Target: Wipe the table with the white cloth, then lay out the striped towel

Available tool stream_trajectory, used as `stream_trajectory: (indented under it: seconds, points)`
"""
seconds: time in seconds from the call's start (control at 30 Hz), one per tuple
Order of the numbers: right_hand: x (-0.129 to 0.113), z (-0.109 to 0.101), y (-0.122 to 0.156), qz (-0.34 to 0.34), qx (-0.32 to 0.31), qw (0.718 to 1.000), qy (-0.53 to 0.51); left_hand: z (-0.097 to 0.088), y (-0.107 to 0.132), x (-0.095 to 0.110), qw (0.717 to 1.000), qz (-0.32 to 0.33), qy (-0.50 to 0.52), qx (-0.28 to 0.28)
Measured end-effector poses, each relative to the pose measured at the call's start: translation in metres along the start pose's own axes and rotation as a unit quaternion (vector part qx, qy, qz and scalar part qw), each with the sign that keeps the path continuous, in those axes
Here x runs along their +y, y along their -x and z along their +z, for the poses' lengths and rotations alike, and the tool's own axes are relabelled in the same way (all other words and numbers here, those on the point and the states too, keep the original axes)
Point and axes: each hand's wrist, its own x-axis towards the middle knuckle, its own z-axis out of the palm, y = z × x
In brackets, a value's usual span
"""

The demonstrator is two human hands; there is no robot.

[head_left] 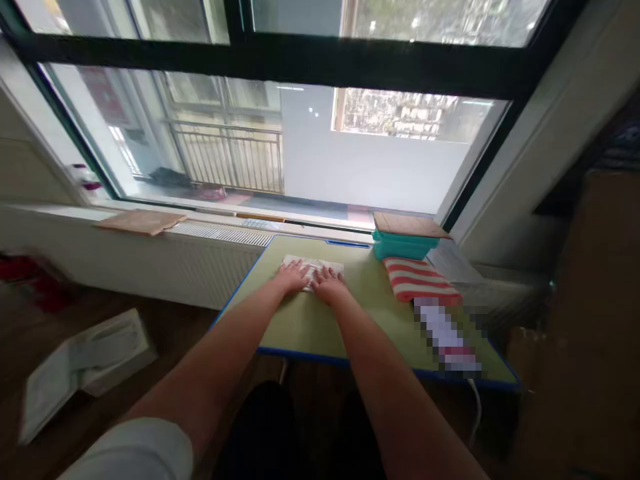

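Note:
A small white piece, likely a folded cloth (315, 263), lies on the pale green tabletop (300, 327) near its far side. My left hand (293, 275) rests flat on the left part of it, fingers spread. Beside it my right hand (329, 281) presses on the right part, its fingers also stretched out. Both palms face down, and they cover much of the cloth. The fine details of the cloth are blurred.
On the table's right are a teal box (405, 248) with a cardboard sheet (410, 225) on top, a red-and-white striped cloth (423, 280) and a blurred-out object (445, 333) with a white cable. A radiator (200, 267) and window stand behind. An open white box (100, 360) sits on the floor.

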Motion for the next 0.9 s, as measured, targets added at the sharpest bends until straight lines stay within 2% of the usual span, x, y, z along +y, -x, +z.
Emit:
stream_trajectory:
  seconds: [0.3, 0.4, 0.47, 0.57, 0.7, 0.8, 0.9]
  points:
    - [-0.005, 0.022, 0.125, -0.021, -0.001, 1.000, 0.023, 0.020, 0.124, 0.052, 1.000, -0.003, 0.018, 0.024]
    - [-0.003, 0.031, 0.156, -0.026, 0.011, 0.999, 0.034, 0.024, 0.153, 0.067, 0.999, 0.008, 0.027, 0.022]
    - [-0.002, 0.035, 0.170, -0.022, 0.021, 0.999, 0.037, 0.025, 0.165, 0.075, 0.999, 0.013, 0.027, 0.016]
    - [-0.002, 0.036, 0.178, -0.009, 0.019, 0.999, 0.028, 0.023, 0.169, 0.079, 1.000, 0.010, 0.027, 0.005]
    - [0.001, 0.032, 0.172, -0.005, 0.001, 1.000, 0.021, 0.019, 0.159, 0.078, 0.999, 0.023, 0.027, -0.012]
    - [0.010, 0.027, 0.156, 0.000, 0.004, 1.000, 0.025, 0.015, 0.140, 0.078, 0.999, 0.031, 0.027, -0.011]
    - [0.023, 0.020, 0.131, 0.010, 0.008, 1.000, 0.027, 0.009, 0.111, 0.078, 0.999, 0.029, 0.025, -0.009]
